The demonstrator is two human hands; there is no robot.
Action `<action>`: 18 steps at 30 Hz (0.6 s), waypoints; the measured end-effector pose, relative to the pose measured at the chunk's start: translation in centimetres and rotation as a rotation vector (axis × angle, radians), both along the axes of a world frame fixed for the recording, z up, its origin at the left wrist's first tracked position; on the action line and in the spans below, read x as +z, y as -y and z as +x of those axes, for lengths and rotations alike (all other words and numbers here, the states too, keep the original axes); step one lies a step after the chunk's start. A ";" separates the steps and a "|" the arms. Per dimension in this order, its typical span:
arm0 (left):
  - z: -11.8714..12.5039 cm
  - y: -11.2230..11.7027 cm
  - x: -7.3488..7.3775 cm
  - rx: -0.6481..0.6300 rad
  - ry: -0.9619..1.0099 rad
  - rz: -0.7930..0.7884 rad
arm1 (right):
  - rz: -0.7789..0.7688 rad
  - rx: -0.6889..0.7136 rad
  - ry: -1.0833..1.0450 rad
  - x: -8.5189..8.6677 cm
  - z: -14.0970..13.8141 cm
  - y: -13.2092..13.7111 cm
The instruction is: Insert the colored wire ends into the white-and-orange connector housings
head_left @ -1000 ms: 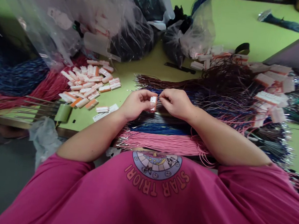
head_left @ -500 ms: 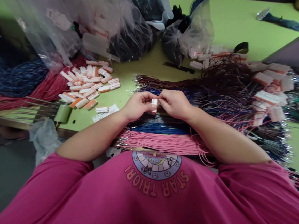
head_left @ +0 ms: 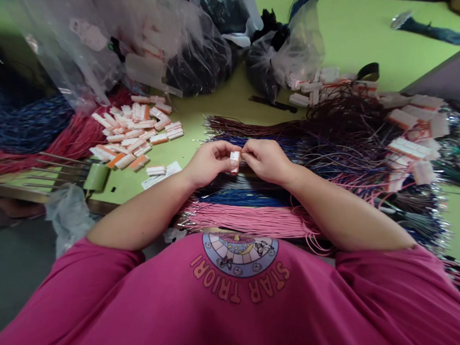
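Note:
My left hand [head_left: 210, 163] is closed around a small white and orange connector housing [head_left: 234, 161], thumb and fingertips gripping its sides. Close against the right side of that housing, my right hand [head_left: 265, 160] is pinched shut; what lies between its fingertips is too small to make out. Beneath both hands lie bundles of cut wires with metal tips: dark red wires [head_left: 252, 127], blue wires [head_left: 247, 197] and pink wires [head_left: 246, 219]. To the left of my left hand is a loose pile of similar white and orange connector housings [head_left: 138, 129].
Clear plastic bags [head_left: 203, 49] stand at the back. A green block with metal rods [head_left: 97, 177] sits at the left front edge, near red wires [head_left: 75, 135]. More housings [head_left: 411, 148] lie on tangled wires [head_left: 347, 123] at right. A dark flat tool [head_left: 273, 103] lies behind the bundles.
Both hands stay together at the connector housing, almost still. The whole view has shifted slightly. The housing remains in the left hand.

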State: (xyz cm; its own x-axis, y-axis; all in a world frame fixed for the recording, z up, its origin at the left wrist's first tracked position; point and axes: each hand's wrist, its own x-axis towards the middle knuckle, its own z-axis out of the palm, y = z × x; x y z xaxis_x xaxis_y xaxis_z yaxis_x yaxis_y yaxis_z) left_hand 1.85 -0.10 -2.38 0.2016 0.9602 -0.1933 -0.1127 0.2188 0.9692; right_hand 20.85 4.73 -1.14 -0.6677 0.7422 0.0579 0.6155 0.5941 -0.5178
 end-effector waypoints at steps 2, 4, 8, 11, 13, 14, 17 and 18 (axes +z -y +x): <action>-0.1 -0.1 0.1 0.017 -0.014 0.016 | 0.014 0.012 -0.026 0.1 0.1 0.0; -0.1 -0.2 0.1 0.023 -0.032 0.026 | 0.035 0.001 0.018 0.4 0.1 0.0; -0.1 -0.2 0.1 0.001 -0.012 0.023 | 0.043 0.000 0.178 1.1 -0.1 0.2; -0.3 -0.3 0.2 0.016 0.023 0.063 | 0.069 0.041 0.172 1.6 0.1 0.0; -0.4 -0.4 0.3 0.007 0.029 0.087 | 0.073 0.068 0.133 2.1 0.6 -0.5; -0.5 -0.5 0.4 0.008 0.030 0.089 | 0.070 0.076 0.110 2.4 1.0 -0.9; -1.0 -0.9 0.5 0.095 0.046 0.072 | 0.100 0.044 0.062 3.4 2.9 -2.5; -1.2 -1.1 0.6 0.145 0.052 0.067 | 0.125 0.013 0.065 3.7 3.5 -3.0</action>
